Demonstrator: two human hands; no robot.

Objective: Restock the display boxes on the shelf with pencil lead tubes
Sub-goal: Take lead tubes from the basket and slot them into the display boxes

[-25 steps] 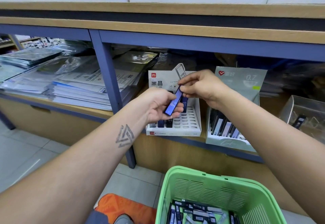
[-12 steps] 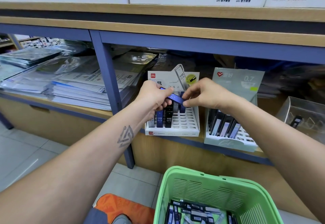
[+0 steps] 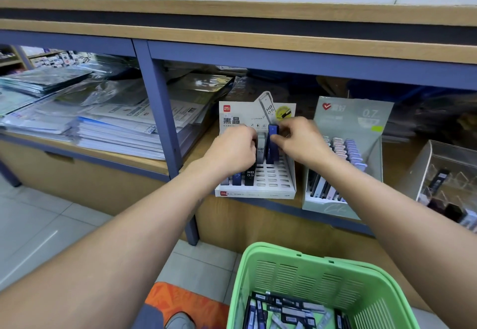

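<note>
CHANGE: blue lead tube (image 3: 273,145), held tilted between both hands half a second ago, now stands upright in the white display box (image 3: 271,176) | HANDS: right hand (image 3: 299,142) pinches the tube's top; left hand (image 3: 233,151) curled over the box's left rows, grip hidden | NEAR: green basket (image 3: 304,272) holds loose tubes | FAR: grey-green display box (image 3: 343,163) part filled, on the shelf (image 3: 302,197)

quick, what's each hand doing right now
Left hand: fingers curled among the tubes in the white box; cannot tell if it holds one.
Right hand: pinches an upright blue tube over that box.
</note>
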